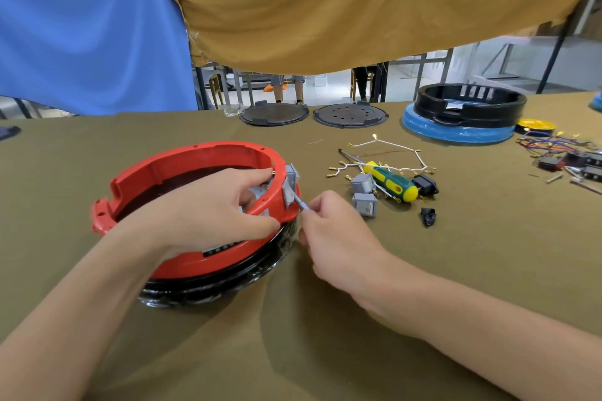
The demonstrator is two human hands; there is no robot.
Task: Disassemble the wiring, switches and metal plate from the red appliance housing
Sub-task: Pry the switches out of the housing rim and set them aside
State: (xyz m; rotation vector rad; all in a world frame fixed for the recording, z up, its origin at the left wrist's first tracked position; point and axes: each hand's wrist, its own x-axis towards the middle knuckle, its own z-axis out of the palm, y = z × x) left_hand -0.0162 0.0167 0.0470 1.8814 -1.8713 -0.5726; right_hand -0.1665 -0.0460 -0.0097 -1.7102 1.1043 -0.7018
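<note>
The red ring-shaped housing [182, 166] rests on a black base [208, 290] on the olive cloth. A grey rocker switch [291, 184] sticks out of its right wall. My left hand [211, 212] grips that wall, fingers inside behind the switch and thumb outside. My right hand [332, 231] pinches a thin grey tool or piece [301, 203] whose tip touches the switch's lower edge. Two loose grey switches [364, 194], white wiring with gold terminals [387, 156] and a green-yellow screwdriver [392, 181] lie to the right.
A black socket [425, 184] and a small black part [427, 216] lie near the screwdriver. Two dark round plates [350, 114] sit at the back. A black housing on a blue base [462, 117] and a heap of coloured wires and switches [560, 153] occupy the far right.
</note>
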